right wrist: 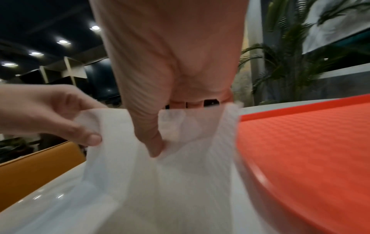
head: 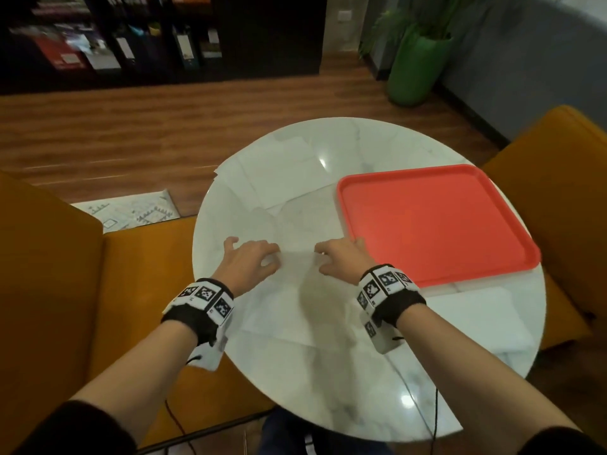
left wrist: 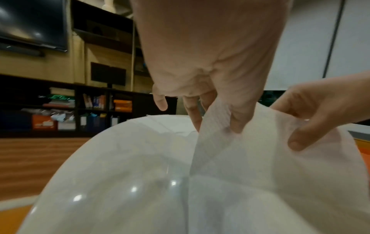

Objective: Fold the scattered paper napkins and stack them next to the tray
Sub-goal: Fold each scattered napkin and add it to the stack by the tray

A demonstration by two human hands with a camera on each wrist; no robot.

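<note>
A thin white paper napkin (head: 295,277) lies in front of me on the round marble table (head: 328,382), its far edge lifted. My left hand (head: 254,261) pinches that edge (left wrist: 236,126) at its left corner between thumb and fingers. My right hand (head: 338,259) pinches the right corner (right wrist: 172,142), close to the red tray (head: 433,221). Further unfolded napkins (head: 279,178) lie flat at the far left of the table. A folded white napkin (head: 473,313) rests just in front of the tray's near edge.
Orange seats stand left (head: 49,257) and right (head: 558,152) of the table. A green planter (head: 417,67) stands on the wooden floor beyond, with dark bookshelves (head: 147,37) at the back. A patterned paper (head: 131,211) lies on the left seat.
</note>
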